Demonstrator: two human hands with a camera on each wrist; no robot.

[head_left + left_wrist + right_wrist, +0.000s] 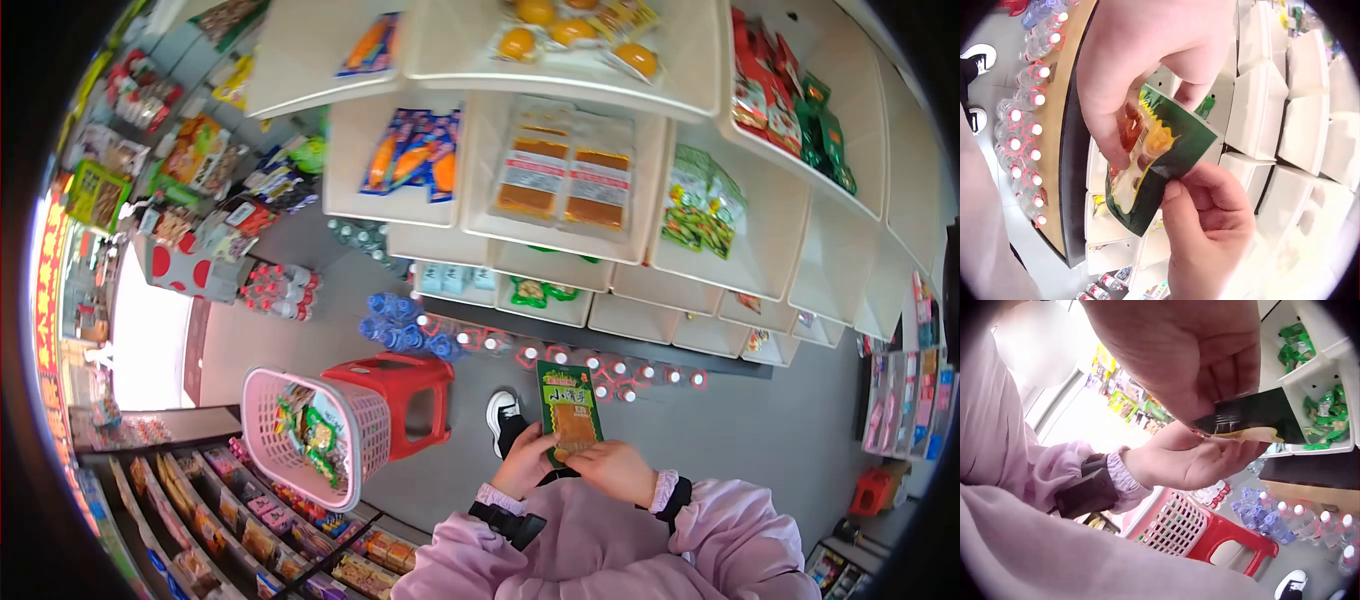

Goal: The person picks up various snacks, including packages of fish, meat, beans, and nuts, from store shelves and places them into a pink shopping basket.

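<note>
A flat green snack packet (570, 395) with a brown window and yellow lettering is held in front of the body. At its lower left edge, the left hand (526, 466) grips it. The right hand (616, 471) pinches its bottom edge. In the left wrist view the right thumb and curled fingers (1210, 215) hold one corner of the packet (1188, 140), while the left fingers bend over its other side. Seen from the right wrist, the packet (1260, 415) lies over the left hand (1191, 459), with the right hand (1204, 356) above it.
White shelf bins (480, 225) with packaged snacks rise ahead. Clear bottles (610, 367) with white caps line the shelf's foot. A pink basket (372, 425) holding green packets stands by a red stool (425, 390) at the left. Snack racks (190, 510) fill the lower left.
</note>
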